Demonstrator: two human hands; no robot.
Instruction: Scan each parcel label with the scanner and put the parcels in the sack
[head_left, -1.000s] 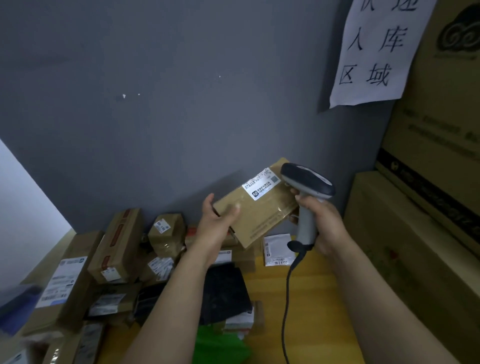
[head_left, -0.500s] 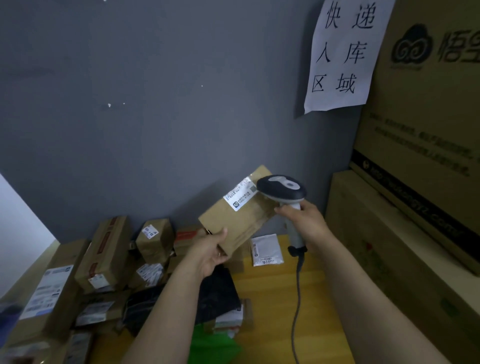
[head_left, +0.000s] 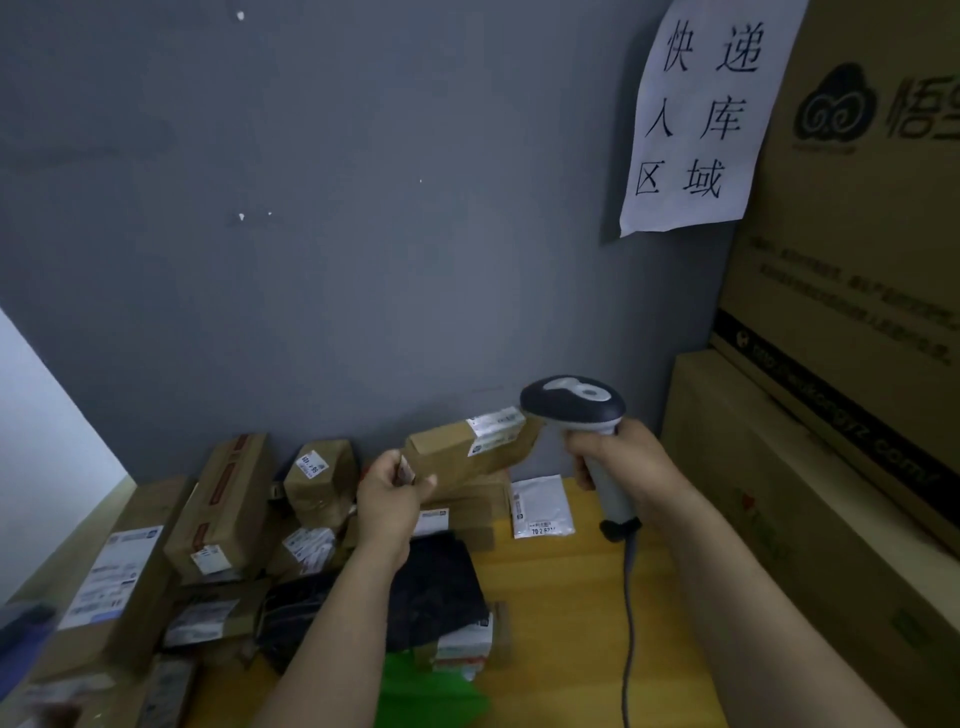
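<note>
Parcel (head_left: 462, 460) in the air, that is where we have it: a flat brown box held above the far side of the desk (head_left: 561, 597), close to the grey wall and over the heap of boxes (head_left: 223, 514) on the left. Our left hand (head_left: 392, 493) pinches its near-left end, fingers (head_left: 422, 484) curled tight on the corner. Our right hand (head_left: 618, 462) is wrapped fully round the grip of the scanner (head_left: 571, 402), whose head sits just beside the parcel's far-right end, overlapping the edge of the label (head_left: 493, 431).

The step in hand looks like the scan itself. To do it well, we would draw the scanner back a little so that the whole label falls under its window, which we cannot see from here, and tilt the box to turn the label squarely to it. We hold both steady until it reads.

The parcel's long axis runs from near left, at our left hand, up to far right at the scanner. Its labelled face is turned up and toward us, label at the far-right end. A green bag (head_left: 431, 691), probably the sack, lies near us at the bottom.
</note>
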